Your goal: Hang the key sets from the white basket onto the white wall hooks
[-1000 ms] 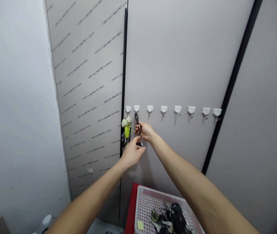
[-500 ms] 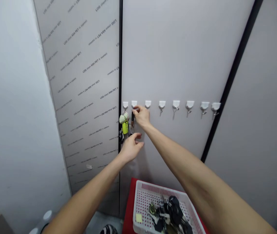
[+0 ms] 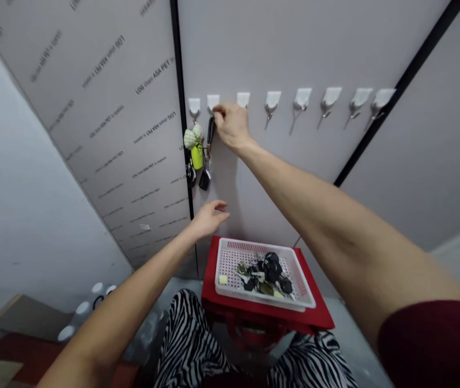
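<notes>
Right now: right hand (image 3: pixel 232 125) is up at hook 2 (image 3: pixel 213 102) in a row of 8 white stick-on hooks on the grey panel (image 3: pixel 294 48). Its fingertips are pinched on the top of the black key set (image 3: pixel 211 132), right under that hook. Can't tell if the loop is seated on the hook, the fingers cover it. The set's strap hangs straight down and a small black fob (image 3: pixel 204 179) dangles at the bottom, against the panel.

Left hand (image 3: pixel 209 216) is lower, below the fob and apart from it. Fingers loosely spread, palm toward the panel, holding nothing.

Hook 1 (image 3: pixel 193 105) carries another key bunch (image 3: pixel 194 146) with a pale green charm and a yellow-green tag, just beside the black set, touching or nearly so.

Below: white perforated basket (image 3: pixel 230 253) with a pile of dark keys (image 3: pixel 268 272) and a yellow note in it. It sits on a red box (image 3: pixel 318 318), near the person's zebra-print trousers (image 3: pixel 189 345). The panel on the left wears printed protective film (image 3: pixel 104 108).
</notes>
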